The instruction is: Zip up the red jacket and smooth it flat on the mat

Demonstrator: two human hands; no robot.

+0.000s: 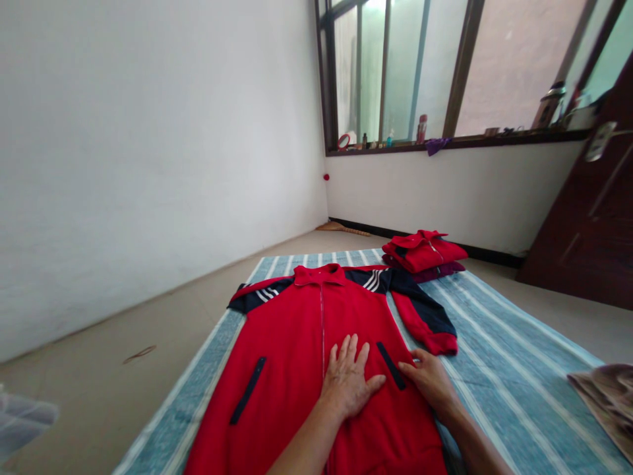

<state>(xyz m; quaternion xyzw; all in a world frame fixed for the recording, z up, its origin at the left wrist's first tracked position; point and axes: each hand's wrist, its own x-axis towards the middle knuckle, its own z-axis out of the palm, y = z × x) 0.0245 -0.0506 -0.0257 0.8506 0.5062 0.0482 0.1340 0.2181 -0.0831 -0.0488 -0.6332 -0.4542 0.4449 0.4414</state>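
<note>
A red zip-up jacket [291, 356] with navy shoulders and white stripes lies spread front side up on a blue striped sheet [494, 336]. Flat on its chest, just right of the zip, rests my left hand [346, 382] with the fingers spread. My right hand [430, 379] pinches the jacket's right edge beside the dark pocket trim, thumb and fingers closed on the cloth. The sleeve on the right bends outward over the sheet. On the left, only the upper part of the other sleeve shows.
Folded red and maroon garments [422, 254] are stacked at the sheet's far right corner. A brown cloth [608, 399] lies at the right edge. Beyond stand a white wall [148, 132], a window sill [390, 146] with small items, and a dark red door [588, 224].
</note>
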